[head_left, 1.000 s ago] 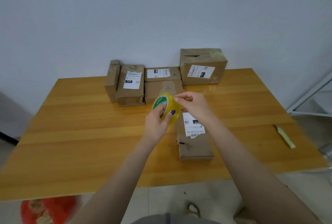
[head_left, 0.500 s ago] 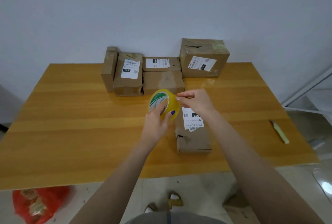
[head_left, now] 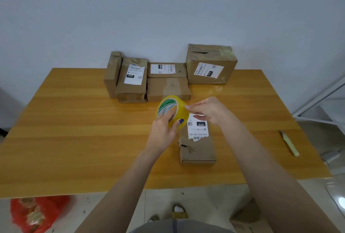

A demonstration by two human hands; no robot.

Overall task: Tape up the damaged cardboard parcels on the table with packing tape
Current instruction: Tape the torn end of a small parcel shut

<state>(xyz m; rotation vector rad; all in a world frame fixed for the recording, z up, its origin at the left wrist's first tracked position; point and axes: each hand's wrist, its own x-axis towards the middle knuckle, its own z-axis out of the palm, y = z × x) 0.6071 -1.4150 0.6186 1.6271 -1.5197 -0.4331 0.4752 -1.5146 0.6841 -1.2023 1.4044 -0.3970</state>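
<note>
One round yellow roll of packing tape (head_left: 172, 110), up over the torn brown cardboard box (head_left: 197, 150). Looks light, stiff, sticky. Gripped at the hole by left hand (head_left: 163, 132), pinched at the rim by right hand (head_left: 209, 110).

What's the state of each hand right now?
Left hand: holding the tape roll, fingers in its core, thumb outside.
Right hand: pinching at the tape roll's edge; whether it has the loose end cannot be told.

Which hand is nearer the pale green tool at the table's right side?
Right. The right hand pinches at the tape roll, left of the tool; the left hand grips the roll farther left.
</note>
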